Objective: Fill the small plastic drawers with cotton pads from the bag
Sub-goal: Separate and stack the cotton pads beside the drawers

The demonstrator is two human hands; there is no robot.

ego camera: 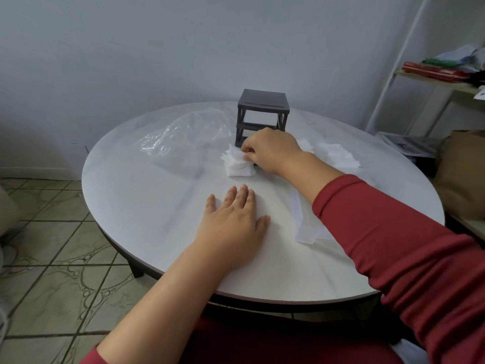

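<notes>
A dark grey drawer frame (262, 111) stands at the far side of the round white table (147, 206), its slots showing empty. Right in front of it lies a stack of white cotton pads (237, 166). My right hand (270, 151) reaches over and pinches the top pads of that stack with its fingertips. My left hand (233, 219) lies flat on the table nearer to me, fingers apart, holding nothing. A clear plastic bag (183, 135) lies crumpled to the left of the frame. More cotton pads (333, 153) are spread to the right of my right wrist.
A clear plastic drawer (304, 224) lies on the table under my right forearm. A white shelf unit (433, 74) with red and green items stands at the right. A brown paper bag (462, 174) sits beside the table. Tiled floor lies to the left.
</notes>
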